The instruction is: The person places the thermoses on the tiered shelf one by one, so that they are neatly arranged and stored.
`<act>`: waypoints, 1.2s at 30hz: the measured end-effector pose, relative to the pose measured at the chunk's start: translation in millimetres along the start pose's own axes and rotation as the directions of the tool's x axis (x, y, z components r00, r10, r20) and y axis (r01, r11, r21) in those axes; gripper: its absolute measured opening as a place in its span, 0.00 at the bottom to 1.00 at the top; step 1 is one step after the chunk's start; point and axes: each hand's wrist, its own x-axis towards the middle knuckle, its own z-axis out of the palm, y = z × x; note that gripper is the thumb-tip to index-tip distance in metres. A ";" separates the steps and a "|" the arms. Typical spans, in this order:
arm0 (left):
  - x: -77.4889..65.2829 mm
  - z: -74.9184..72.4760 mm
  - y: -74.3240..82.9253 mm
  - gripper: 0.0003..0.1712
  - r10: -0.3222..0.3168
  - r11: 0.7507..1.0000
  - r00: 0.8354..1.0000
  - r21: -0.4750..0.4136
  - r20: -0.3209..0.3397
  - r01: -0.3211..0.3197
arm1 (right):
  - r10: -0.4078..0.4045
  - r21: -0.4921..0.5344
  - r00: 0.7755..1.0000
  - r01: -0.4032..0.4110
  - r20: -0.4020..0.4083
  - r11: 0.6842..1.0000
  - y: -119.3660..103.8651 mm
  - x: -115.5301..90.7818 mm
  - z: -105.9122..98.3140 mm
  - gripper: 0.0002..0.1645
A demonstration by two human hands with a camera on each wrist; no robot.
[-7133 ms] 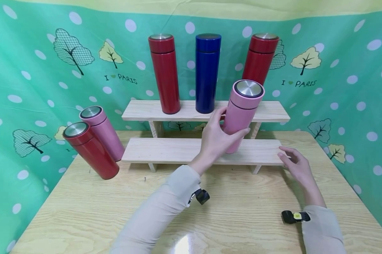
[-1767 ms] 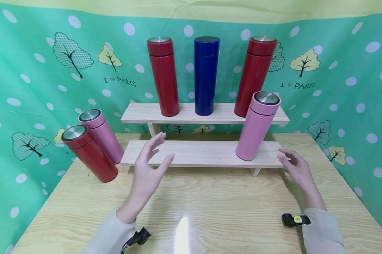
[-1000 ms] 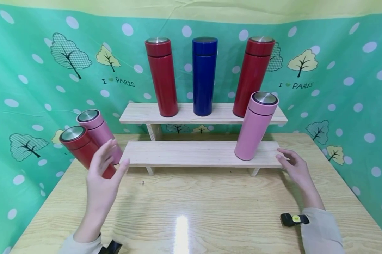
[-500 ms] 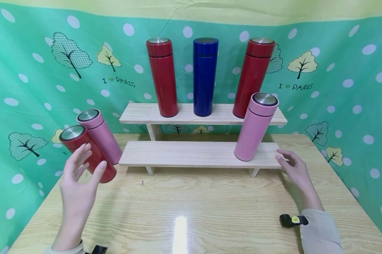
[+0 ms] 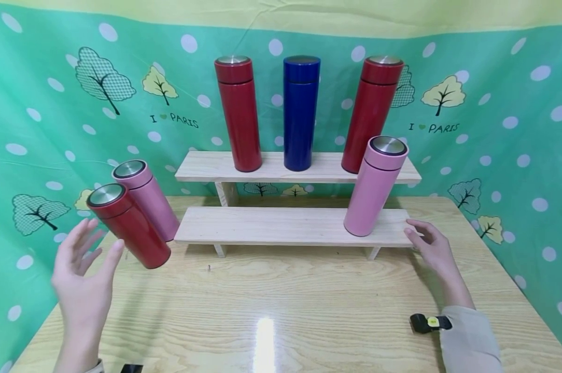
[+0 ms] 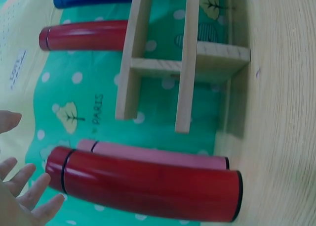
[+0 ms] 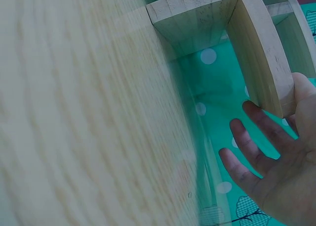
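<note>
While my right hand (image 5: 435, 248) pinches the right end of the lower shelf (image 5: 271, 225), my left hand (image 5: 82, 282) hangs just beside the front red bottle (image 5: 132, 228).
Left empty, fingers spread, thumb apart, can't tell if touching; front red bottle upright on the counter (image 5: 225, 305), left of the shelf, rear pink bottle (image 5: 152, 202) just behind it; other pink bottle (image 5: 374, 191) on the lower shelf; blue bottle (image 5: 301, 114) up top.

Three red bottles (image 5: 241, 122), two pink bottles (image 5: 374, 189), one blue bottle (image 5: 300, 116), two shelves (image 5: 271, 225), one table (image 5: 309, 300) and two hands (image 5: 436, 249) are pictured.
</note>
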 end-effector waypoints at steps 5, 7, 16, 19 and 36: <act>5.2 -6.3 -8.5 0.35 -0.054 0.998 0.998 0.010 -0.011 0.054 | -0.013 -0.011 1.000 0.013 -0.001 1.000 0.3 -0.1 0.7 0.36; 7.2 -7.6 -11.8 0.36 -0.072 0.997 0.997 0.014 -0.005 0.072 | -0.016 -0.006 1.000 0.016 0.001 1.000 -0.1 -0.2 1.0 0.36; 17.4 -15.2 -28.0 0.39 -0.204 0.978 0.976 0.055 0.070 0.200 | -0.013 0.019 1.000 0.013 0.015 1.000 -0.1 0.1 3.7 0.37; 20.1 -16.9 -34.6 0.41 -0.229 0.972 0.965 0.079 0.128 0.220 | -0.005 0.018 1.000 0.005 0.016 1.000 -0.4 -0.3 4.1 0.37; 41.3 -6.6 -79.4 0.48 -0.174 0.984 0.887 0.110 0.427 0.140 | 0.007 0.012 1.000 -0.007 0.010 1.000 0.3 -0.5 0.1 0.38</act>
